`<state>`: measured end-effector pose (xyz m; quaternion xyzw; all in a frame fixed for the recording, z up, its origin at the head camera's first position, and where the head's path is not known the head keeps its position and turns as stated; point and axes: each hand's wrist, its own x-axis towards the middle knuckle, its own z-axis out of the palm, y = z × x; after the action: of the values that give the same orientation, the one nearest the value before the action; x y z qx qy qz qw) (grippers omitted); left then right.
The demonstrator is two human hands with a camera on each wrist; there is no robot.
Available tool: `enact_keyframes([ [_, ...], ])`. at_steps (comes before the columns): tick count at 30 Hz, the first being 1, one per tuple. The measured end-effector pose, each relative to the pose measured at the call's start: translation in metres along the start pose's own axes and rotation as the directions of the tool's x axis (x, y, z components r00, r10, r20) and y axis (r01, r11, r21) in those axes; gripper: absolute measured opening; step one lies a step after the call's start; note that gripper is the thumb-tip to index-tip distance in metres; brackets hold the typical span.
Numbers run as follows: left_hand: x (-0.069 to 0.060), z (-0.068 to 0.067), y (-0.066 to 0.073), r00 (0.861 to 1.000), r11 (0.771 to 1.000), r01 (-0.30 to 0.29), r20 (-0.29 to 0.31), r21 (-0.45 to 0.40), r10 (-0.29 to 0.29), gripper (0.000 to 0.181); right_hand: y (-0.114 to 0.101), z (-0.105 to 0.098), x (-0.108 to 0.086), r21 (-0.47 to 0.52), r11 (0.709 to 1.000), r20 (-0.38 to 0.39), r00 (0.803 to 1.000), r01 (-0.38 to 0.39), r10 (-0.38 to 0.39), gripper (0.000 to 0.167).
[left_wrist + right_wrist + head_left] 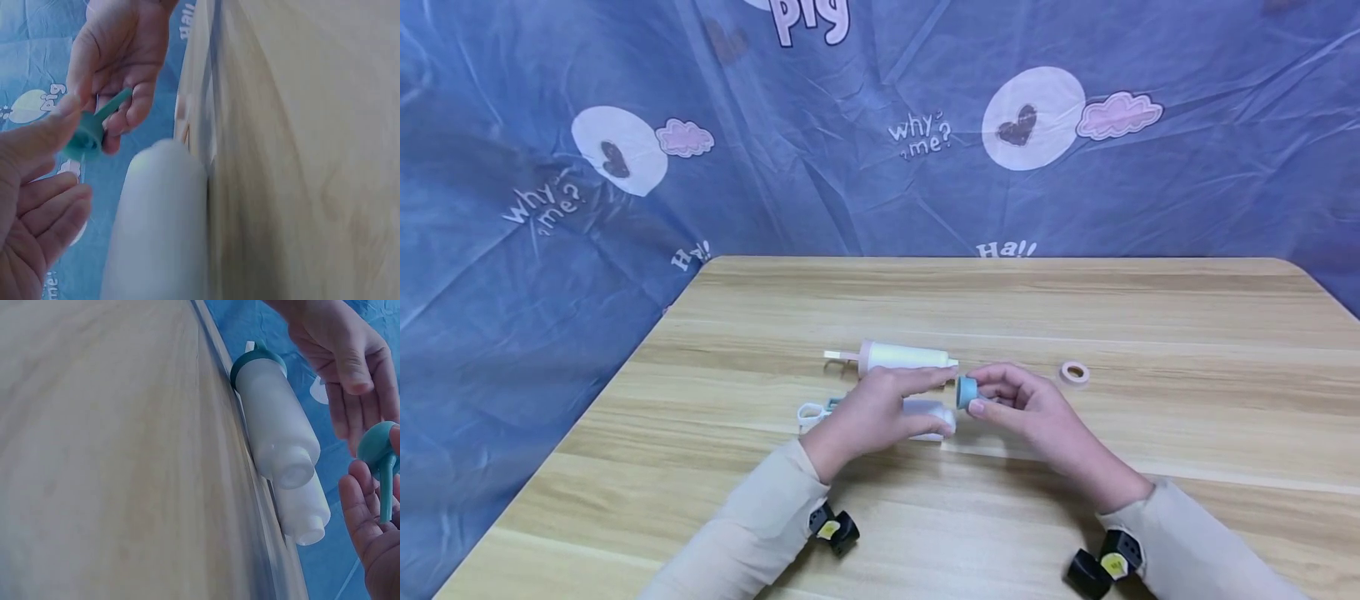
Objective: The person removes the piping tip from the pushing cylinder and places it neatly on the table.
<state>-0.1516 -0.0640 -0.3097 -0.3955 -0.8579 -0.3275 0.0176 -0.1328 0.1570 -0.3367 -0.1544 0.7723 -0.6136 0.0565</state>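
presently, teal cap [967, 392] pinched in right grip [1034, 410], near left grip [887, 410].

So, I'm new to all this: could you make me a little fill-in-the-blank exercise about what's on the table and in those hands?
1. Unlike the left hand, the ____ grips the teal piece.
2. On the table lie ____ bottles.
3. The printed cloth behind is mostly ____.

Missing words: right hand; two; blue.

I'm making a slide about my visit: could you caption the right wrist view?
Right hand holding a stemmed teal piece near the left hand, with two pale bottles lying nearby.
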Motion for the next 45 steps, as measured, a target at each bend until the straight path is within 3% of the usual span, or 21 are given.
enact_keyframes([
  [5,-0.001,0.006,0.002,0.994,0.986,0.033,-0.095,-0.164,-0.049,0.053,-0.001,0.004,-0.001,0.052,0.999,0.006,1.0,0.007,-0.007,0.034],
  [15,-0.002,0.015,0.0,0.989,0.94,0.062,-0.104,-0.335,-0.102,0.049,-0.006,0.01,-0.004,0.116,0.993,0.02,1.0,0.017,-0.019,0.032],
  [21,-0.002,0.019,-0.001,0.988,0.928,0.049,-0.118,-0.37,-0.099,0.047,-0.005,0.012,-0.003,0.119,0.993,0.021,0.999,0.026,-0.028,0.029],
  [27,-0.002,0.019,0.0,0.989,0.932,0.03,-0.127,-0.361,-0.081,0.045,-0.005,0.012,-0.004,0.111,0.993,0.028,0.999,0.027,-0.03,0.029],
  [38,-0.004,0.013,-0.002,0.978,0.937,0.039,-0.178,-0.347,-0.107,0.043,-0.004,0.007,-0.008,0.049,0.997,0.037,0.998,-0.061,0.059,0.035],
  [45,-0.005,0.01,-0.004,0.975,0.931,0.036,-0.192,-0.362,-0.113,0.041,-0.003,0.004,-0.007,0.056,0.997,0.04,0.998,-0.052,0.05,0.026],
])
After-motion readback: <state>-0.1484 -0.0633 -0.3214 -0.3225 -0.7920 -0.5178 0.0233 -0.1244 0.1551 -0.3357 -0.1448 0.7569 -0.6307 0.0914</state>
